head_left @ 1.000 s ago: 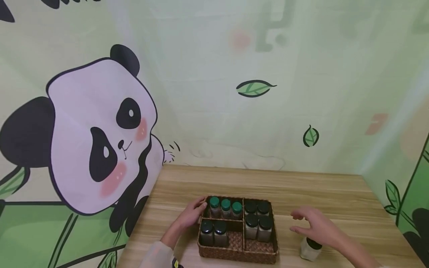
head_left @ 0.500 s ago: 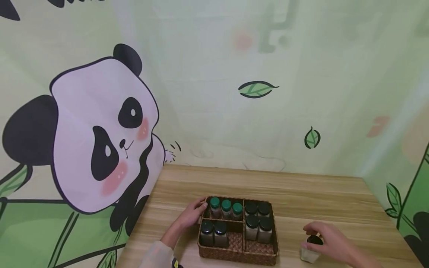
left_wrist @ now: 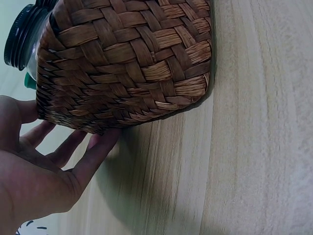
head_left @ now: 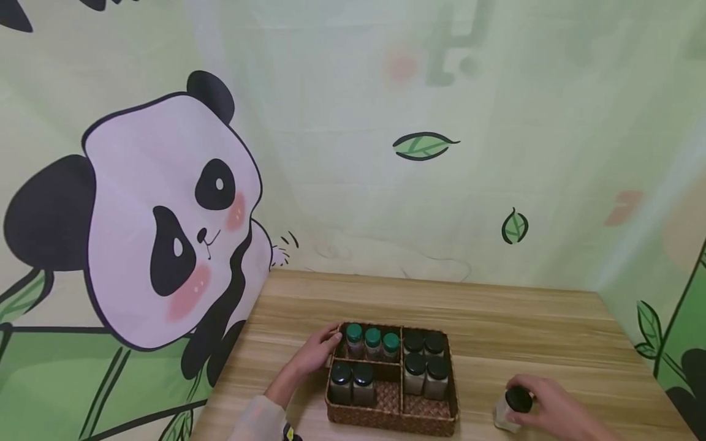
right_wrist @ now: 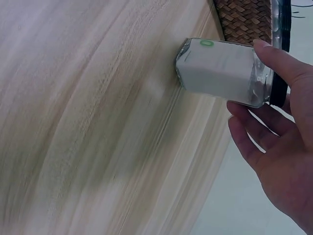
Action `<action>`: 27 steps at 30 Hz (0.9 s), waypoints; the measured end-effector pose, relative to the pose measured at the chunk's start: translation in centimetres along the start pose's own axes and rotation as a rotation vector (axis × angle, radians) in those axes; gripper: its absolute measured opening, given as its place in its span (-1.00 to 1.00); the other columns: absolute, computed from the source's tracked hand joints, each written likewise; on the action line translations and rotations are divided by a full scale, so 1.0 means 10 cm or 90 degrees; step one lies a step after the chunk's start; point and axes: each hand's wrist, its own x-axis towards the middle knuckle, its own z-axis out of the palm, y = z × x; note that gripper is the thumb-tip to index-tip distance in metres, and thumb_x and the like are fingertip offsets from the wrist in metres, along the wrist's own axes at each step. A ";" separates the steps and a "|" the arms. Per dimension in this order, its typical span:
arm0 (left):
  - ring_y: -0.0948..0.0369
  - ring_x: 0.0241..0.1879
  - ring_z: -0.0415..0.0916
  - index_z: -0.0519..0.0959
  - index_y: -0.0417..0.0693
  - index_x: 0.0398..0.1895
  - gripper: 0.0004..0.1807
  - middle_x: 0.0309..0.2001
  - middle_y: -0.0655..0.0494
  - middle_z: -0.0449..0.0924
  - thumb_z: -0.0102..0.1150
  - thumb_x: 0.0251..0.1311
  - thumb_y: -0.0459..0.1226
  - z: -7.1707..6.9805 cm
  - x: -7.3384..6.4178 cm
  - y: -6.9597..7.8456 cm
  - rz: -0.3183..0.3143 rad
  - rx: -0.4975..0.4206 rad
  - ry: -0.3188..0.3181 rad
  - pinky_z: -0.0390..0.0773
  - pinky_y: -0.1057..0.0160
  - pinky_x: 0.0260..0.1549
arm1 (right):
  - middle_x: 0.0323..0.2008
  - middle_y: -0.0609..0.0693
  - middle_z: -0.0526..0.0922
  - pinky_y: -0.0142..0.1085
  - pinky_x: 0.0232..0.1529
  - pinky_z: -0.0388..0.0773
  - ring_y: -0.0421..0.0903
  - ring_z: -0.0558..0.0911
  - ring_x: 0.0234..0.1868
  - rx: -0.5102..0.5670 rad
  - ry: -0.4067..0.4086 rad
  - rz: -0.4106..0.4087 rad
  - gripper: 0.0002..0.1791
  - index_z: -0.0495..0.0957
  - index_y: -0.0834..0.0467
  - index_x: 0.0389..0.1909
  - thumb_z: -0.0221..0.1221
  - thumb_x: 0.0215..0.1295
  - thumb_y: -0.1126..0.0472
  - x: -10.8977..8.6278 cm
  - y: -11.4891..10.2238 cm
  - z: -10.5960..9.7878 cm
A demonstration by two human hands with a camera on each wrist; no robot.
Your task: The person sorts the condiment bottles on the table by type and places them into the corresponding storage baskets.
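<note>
A brown woven basket (head_left: 393, 422) with compartments sits on the wooden table, and my left hand (head_left: 315, 351) holds its back left corner. In the left wrist view, fingertips lie against the woven wall (left_wrist: 127, 63), with the thumb up near the rim. To the right of the basket is a glass jar (right_wrist: 217, 68) with white contents and a black lid (head_left: 518, 399). My right hand (head_left: 543, 404) pinches this jar near its lid, the thumb on one side and fingers on the other. The jar's base is at the tabletop.
Three green-capped jars (head_left: 372, 344) occupy the basket's back left compartment. Two black-lidded jars (head_left: 352, 383) stand at front left, beside bare woven floor. Several more black-lidded jars (head_left: 425, 370) fill much of the right compartment. A panda-printed backdrop (head_left: 353, 153) hangs behind the table (head_left: 474, 306).
My right hand has come down to the lone jar from above and beside it, and its fingers now grip it near the lid. The left hand and basket stay put.
</note>
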 end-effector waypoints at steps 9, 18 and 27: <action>-0.32 0.40 0.38 0.39 -0.20 0.53 -0.47 0.41 -0.44 0.42 -0.03 0.66 -0.14 -0.02 0.02 -0.04 0.007 0.016 0.005 0.32 -0.32 0.37 | -0.22 -0.25 0.70 -0.25 -0.28 0.66 -0.37 0.63 -0.25 -0.064 0.074 -0.069 -0.55 0.69 0.16 -0.06 0.49 0.28 -0.10 0.05 -0.11 -0.03; -0.31 0.40 0.38 0.38 -0.20 0.54 -0.46 0.42 -0.43 0.40 -0.02 0.66 -0.12 -0.01 0.00 -0.03 0.003 0.010 -0.003 0.35 -0.31 0.35 | -0.27 -0.34 0.69 -0.25 -0.23 0.67 -0.37 0.64 -0.26 -0.101 0.203 -0.097 -0.61 0.72 0.04 -0.09 0.52 0.24 -0.13 0.28 -0.50 -0.30; -0.31 0.38 0.41 0.37 -0.22 0.54 -0.46 0.41 -0.44 0.41 0.00 0.66 -0.14 -0.01 -0.01 -0.02 0.011 0.013 -0.001 0.33 -0.31 0.36 | -0.18 -0.29 0.74 -0.13 -0.14 0.67 -0.21 0.70 -0.16 -0.155 0.213 -0.097 -0.46 0.74 0.01 -0.02 0.44 0.23 -0.33 0.57 -0.98 -0.31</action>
